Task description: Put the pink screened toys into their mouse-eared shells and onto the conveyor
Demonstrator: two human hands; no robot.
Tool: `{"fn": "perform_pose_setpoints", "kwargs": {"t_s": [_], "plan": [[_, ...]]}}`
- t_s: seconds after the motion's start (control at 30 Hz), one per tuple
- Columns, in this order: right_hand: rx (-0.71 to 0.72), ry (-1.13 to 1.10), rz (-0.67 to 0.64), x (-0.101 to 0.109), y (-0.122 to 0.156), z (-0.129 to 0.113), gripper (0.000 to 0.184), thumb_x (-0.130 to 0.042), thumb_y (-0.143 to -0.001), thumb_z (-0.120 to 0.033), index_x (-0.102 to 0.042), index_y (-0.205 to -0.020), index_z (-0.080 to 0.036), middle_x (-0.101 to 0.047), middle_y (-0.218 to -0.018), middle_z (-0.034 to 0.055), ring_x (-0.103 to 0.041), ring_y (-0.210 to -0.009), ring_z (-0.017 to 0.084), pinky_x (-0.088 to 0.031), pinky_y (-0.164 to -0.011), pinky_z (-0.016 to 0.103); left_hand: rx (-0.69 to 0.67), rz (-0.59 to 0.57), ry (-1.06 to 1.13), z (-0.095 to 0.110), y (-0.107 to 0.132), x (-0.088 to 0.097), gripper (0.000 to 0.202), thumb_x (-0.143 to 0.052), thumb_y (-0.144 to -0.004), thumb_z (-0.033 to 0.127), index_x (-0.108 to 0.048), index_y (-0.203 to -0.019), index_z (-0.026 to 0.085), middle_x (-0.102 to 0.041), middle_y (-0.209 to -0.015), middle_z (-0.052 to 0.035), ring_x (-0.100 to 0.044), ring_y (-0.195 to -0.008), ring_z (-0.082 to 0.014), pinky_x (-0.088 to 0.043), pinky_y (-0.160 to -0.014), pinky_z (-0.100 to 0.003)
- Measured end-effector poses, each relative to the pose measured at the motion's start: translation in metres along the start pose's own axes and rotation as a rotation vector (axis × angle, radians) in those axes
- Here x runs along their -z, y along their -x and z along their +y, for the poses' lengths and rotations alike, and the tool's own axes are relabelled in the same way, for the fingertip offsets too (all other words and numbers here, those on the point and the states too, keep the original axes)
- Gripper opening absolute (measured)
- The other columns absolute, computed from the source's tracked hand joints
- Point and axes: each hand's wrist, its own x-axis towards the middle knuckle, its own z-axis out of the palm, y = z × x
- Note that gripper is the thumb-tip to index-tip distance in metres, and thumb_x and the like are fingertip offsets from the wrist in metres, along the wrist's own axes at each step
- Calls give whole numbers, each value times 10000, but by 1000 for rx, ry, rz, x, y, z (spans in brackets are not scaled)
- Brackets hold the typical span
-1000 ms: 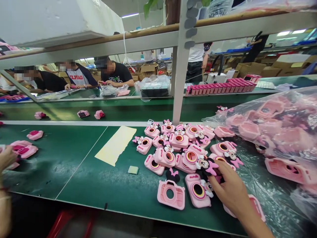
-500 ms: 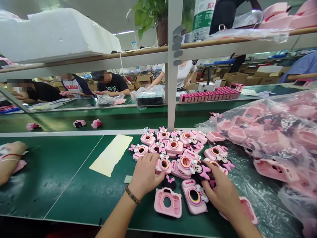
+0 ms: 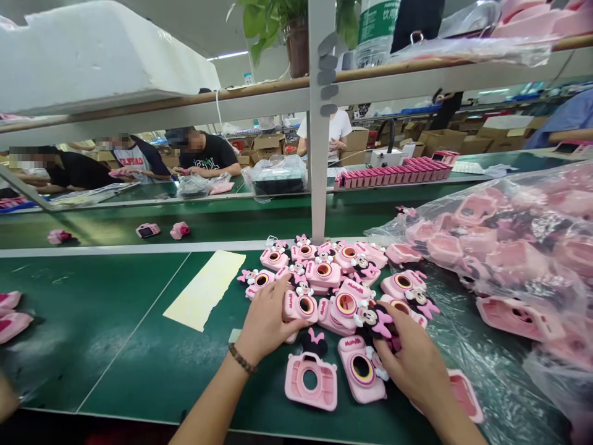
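Observation:
A heap of pink toy camera cases [image 3: 333, 284] with cartoon mouse figures lies on the green bench [image 3: 115, 327]. My left hand [image 3: 266, 321], a bead bracelet on its wrist, is closed round one pink camera case [image 3: 301, 305] at the heap's near left. My right hand [image 3: 412, 364] rests at the heap's near right, fingers curled on a case with a black and pink mouse figure [image 3: 377, 321]. An empty pink camera shell [image 3: 311, 383] and a case with a yellow lens ring [image 3: 361, 369] lie between my hands.
A clear plastic bag full of pink cases [image 3: 514, 247] fills the right side. A yellow sheet [image 3: 206, 289] lies left of the heap, a white post [image 3: 319, 123] stands behind it. More pink cases [image 3: 12, 315] sit far left. Several people work across the belt.
The left hand came into view from the lower left, reached the heap and closed round a pink case. The right hand stayed on the mouse-figure case. A neighbour's hand at far left withdrew.

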Motion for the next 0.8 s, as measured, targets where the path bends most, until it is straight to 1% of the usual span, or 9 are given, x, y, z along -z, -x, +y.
{"fn": "perform_pose_setpoints", "kwargs": {"t_s": [0.07,0.13,0.3,0.43,0.5,0.57,0.67,0.73,0.8], "plan": [[-1,2,5,1,0,0,446,-475,-888,-281,-488,-1325,-199,-689,-1140,126,-679,-990,292,-555,-799,406,-4,2,33,-3,2,-4,849,-718,-766,581,-349,-1446,232,-562,-1402,-118,-501,-1323,-317,-422,-1110,-538],[6,7,5,1,0,1,449,-480,-886,-283,-488,-1327,-203,-693,-1135,121,-685,-983,292,-559,-792,404,5,11,50,-6,6,-9,760,-681,-800,577,-402,-1402,206,-536,-1427,-136,-468,-1354,-320,-401,-1131,-548],[12,16,-1,-2,2,4,505,-506,-881,-311,-459,-1370,-197,-693,-1170,125,-690,-1008,299,-573,-790,408,4,33,109,-11,8,-17,707,-652,-821,583,-443,-1367,186,-546,-1409,-148,-466,-1352,-317,-381,-1149,-568],[-13,6,-2,-1,2,3,516,-508,-897,-353,-454,-1385,-194,-676,-1230,138,-683,-1054,310,-578,-814,427,-17,32,156,-12,6,-15,689,-713,-787,540,-476,-1364,247,-563,-1402,-111,-459,-1359,-335,-338,-1166,-616],[-19,-7,-5,-1,1,1,525,-516,-908,-397,-454,-1391,-201,-664,-1261,139,-674,-1087,315,-579,-831,434,-10,43,176,-11,8,-12,705,-739,-774,514,-464,-1373,263,-553,-1415,-110,-457,-1365,-336,-361,-1154,-611],[-10,-22,-12,0,1,1,545,-528,-918,-447,-448,-1403,-213,-658,-1278,134,-668,-1105,313,-578,-847,435,31,80,237,-6,10,-10,730,-750,-771,494,-432,-1386,263,-539,-1422,-120,-478,-1351,-321,-418,-1125,-571],[3,-29,-18,-1,1,2,598,-551,-917,-541,-447,-1408,-217,-660,-1275,135,-669,-1103,312,-577,-858,435,138,182,495,1,14,-6,739,-754,-775,446,-387,-1400,299,-556,-1380,-99,-546,-1285,-277,-503,-1056,-491],[6,-23,-19,-1,2,4,637,-556,-911,-592,-447,-1411,-213,-653,-1285,144,-665,-1111,318,-580,-851,430,171,270,634,4,17,-3,722,-748,-780,420,-381,-1396,331,-567,-1358,-75,-561,-1263,-258,-506,-1053,-475],[3,-18,-17,-2,2,6,645,-542,-916,-613,-448,-1415,-214,-646,-1297,147,-657,-1129,323,-578,-854,432,158,353,625,3,20,-1,692,-739,-792,421,-389,-1386,355,-552,-1378,-62,-546,-1273,-254,-492,-1064,-482]]}}
